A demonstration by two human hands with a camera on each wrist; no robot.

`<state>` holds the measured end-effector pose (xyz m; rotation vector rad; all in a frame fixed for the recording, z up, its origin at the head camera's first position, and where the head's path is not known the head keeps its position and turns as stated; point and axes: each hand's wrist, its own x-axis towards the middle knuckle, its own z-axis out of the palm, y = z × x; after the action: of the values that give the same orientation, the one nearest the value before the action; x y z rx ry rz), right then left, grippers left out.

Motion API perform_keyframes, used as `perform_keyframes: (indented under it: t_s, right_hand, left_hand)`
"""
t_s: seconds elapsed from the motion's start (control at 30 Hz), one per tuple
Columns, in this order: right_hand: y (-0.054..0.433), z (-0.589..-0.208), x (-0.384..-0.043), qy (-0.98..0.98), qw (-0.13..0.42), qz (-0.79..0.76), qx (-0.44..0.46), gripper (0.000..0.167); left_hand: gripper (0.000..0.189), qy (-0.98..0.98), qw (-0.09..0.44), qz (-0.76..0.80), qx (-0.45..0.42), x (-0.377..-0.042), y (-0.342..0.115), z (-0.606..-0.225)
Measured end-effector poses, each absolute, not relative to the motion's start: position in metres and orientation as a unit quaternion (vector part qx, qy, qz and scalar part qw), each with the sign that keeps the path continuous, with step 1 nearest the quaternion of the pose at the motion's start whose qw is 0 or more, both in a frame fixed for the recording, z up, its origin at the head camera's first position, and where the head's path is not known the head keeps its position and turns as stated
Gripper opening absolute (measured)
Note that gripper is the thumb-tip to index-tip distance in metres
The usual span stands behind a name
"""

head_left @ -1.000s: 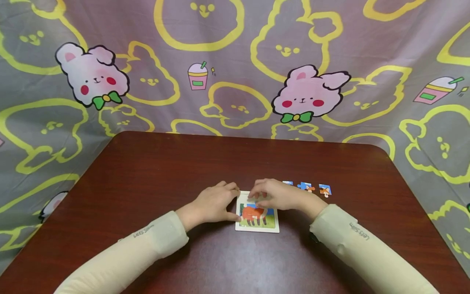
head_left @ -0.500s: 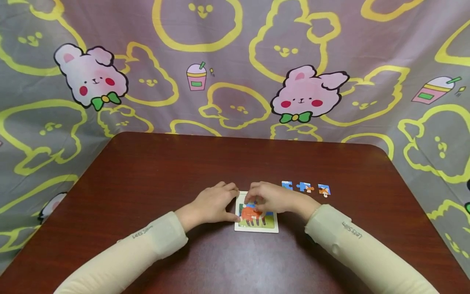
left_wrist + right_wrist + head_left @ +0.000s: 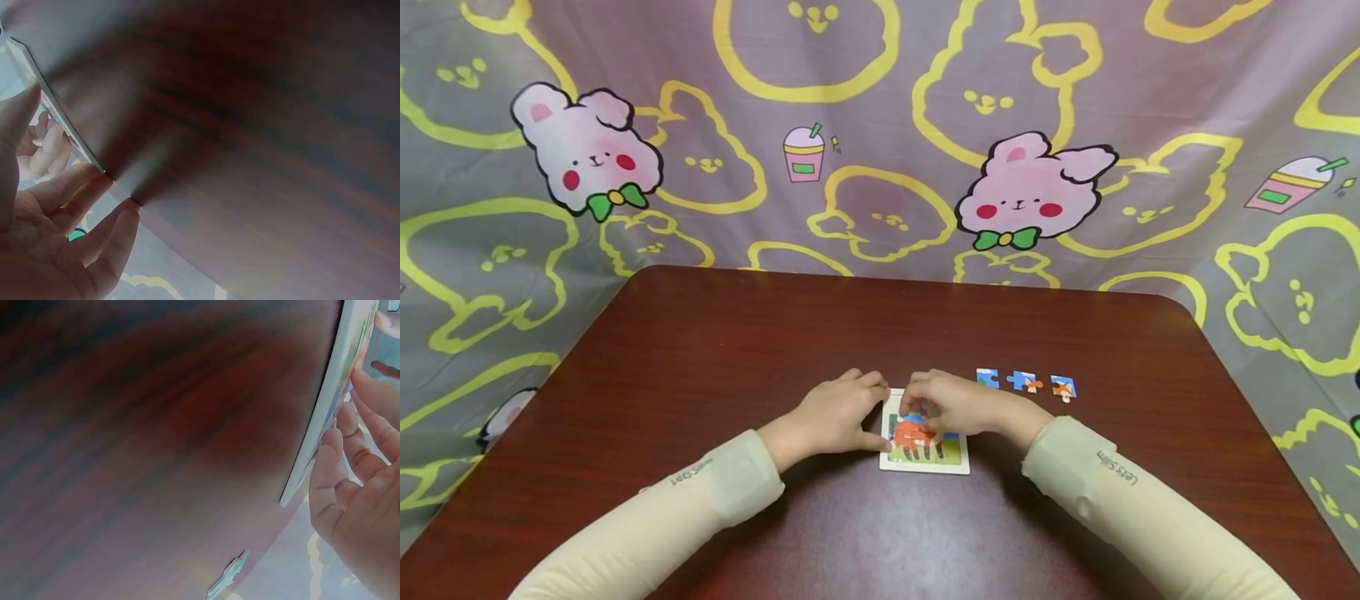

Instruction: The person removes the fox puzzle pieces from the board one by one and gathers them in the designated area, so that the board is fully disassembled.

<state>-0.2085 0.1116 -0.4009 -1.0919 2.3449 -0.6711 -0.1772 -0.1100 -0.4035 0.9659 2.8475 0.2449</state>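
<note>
On the table lies a small puzzle board (image 3: 927,467) with a pale frame and a partly assembled picture of an orange, dark-legged animal on grass. My left hand (image 3: 835,414) rests along the board's left side, thumb near the lower corner and fingertips at the upper one. In the left wrist view, these fingers touch the board's edge (image 3: 69,128) and the tabletop. My right hand (image 3: 958,402) is over the board's upper part, fingers curled and thumb opposed, pinching a blue puzzle piece (image 3: 915,414) that they largely hide. The right wrist view shows its thumb touching the picture surface.
Three loose puzzle pieces lie in a row beyond my right hand: a blue one (image 3: 987,378), a blue-and-orange one (image 3: 1024,382) and one with an orange face (image 3: 1063,387). The brown table (image 3: 737,333) ends at a patterned curtain (image 3: 865,125).
The right hand has shifted slightly left and its fingers have curled closer over the board, uncovering more of the nearest loose piece. My left hand and the board have stayed in place.
</note>
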Motion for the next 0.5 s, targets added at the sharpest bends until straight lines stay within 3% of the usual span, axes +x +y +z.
perform_keyframes:
  t_s: [0.5]
  right_hand:
    - [0.1132, -0.4038, -0.2065, 0.838, 0.249, -0.295, -0.386, 0.026]
  left_hand:
    - [0.069, 0.942, 0.063, 0.079, 0.319, -0.1763, -0.1098, -0.4020]
